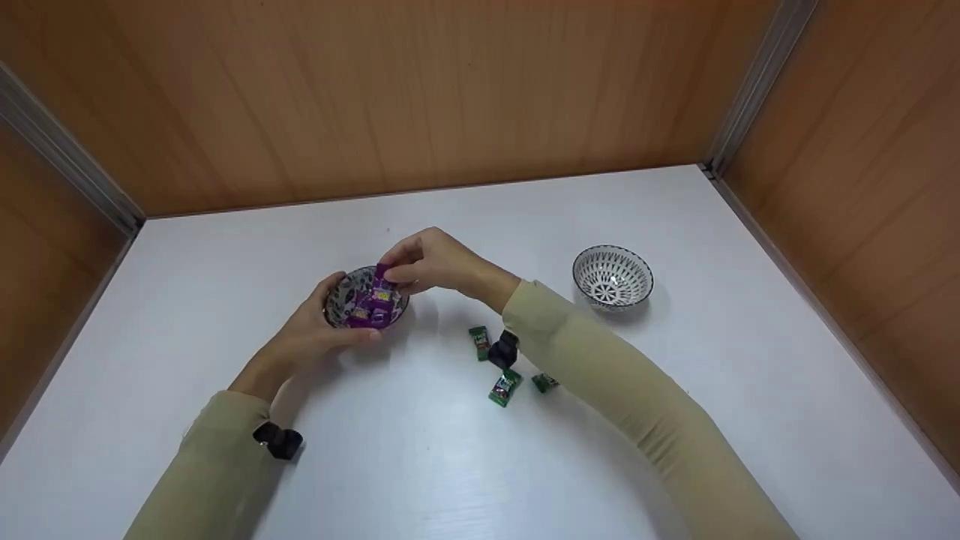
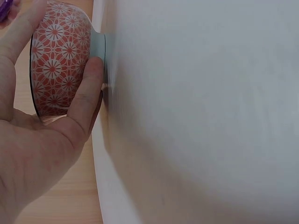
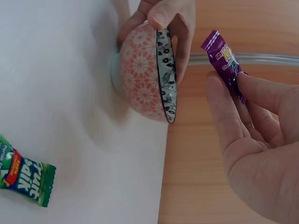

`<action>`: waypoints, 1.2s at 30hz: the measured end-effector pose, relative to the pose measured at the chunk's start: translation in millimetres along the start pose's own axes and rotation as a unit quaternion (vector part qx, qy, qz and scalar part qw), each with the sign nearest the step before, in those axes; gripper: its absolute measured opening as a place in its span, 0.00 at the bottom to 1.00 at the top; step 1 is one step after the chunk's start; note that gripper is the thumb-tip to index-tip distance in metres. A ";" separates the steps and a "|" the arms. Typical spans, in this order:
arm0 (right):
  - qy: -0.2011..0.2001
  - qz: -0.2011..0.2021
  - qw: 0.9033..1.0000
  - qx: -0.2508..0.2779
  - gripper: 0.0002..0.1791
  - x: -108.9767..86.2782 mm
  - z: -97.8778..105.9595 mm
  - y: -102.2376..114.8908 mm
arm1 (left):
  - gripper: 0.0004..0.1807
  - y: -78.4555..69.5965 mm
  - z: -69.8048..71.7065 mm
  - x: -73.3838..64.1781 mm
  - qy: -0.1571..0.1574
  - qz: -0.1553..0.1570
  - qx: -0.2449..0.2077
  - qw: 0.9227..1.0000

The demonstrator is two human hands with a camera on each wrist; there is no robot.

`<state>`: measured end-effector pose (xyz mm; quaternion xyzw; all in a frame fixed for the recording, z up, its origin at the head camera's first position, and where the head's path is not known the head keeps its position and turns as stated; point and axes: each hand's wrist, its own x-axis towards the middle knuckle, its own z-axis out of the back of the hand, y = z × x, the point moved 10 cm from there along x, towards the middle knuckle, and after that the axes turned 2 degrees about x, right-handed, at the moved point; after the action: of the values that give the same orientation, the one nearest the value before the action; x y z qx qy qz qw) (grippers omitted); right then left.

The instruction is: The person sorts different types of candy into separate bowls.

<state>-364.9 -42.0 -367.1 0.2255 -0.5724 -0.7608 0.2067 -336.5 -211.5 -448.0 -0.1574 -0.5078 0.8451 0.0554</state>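
Observation:
My left hand [image 1: 307, 326] grips a small bowl [image 2: 53, 65] from its left side, thumb and fingers spread around the wall. The bowl's outside is red with white flowers, and its inside [image 3: 167, 77] has a dark pattern on white. Several purple-wrapped candies [image 1: 373, 309] lie in it in the head view. Above the bowl's right rim, my right hand [image 1: 439, 259] pinches one purple-wrapped candy [image 3: 226, 63] between thumb and fingertips. That candy is apart from the bowl in the right wrist view.
Green-wrapped candies [image 1: 505, 387] lie on the white table [image 1: 420, 465] near the right forearm, one partly hidden by the sleeve. A second bowl [image 1: 613, 277], white with dark marks inside, stands to the right. Wooden panels [image 1: 420, 97] border the table.

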 end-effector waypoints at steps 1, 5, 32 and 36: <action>-0.007 0.000 1.000 0.007 0.12 2.3 -1.1 -1.7 | 0.70 0.3 0.5 0.3 0.000 0.000 -0.002 1.000; -0.033 -0.005 0.999 0.017 0.11 10.0 -6.1 -12.7 | 0.69 0.0 -0.2 1.0 -0.001 -0.003 -0.001 1.000; -0.036 0.000 0.998 0.052 0.22 13.5 -16.0 -29.8 | 0.70 -2.8 -0.2 -0.9 -0.002 -0.004 0.011 1.000; -0.040 0.004 0.998 0.045 0.21 12.9 -14.6 -28.6 | 0.70 -5.1 -0.9 -1.9 -0.001 0.004 0.014 1.000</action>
<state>-368.5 -53.3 -399.6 0.2016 -0.6150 -0.7416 0.1764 -334.8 -208.8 -443.5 -0.1577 -0.4952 0.8526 0.0537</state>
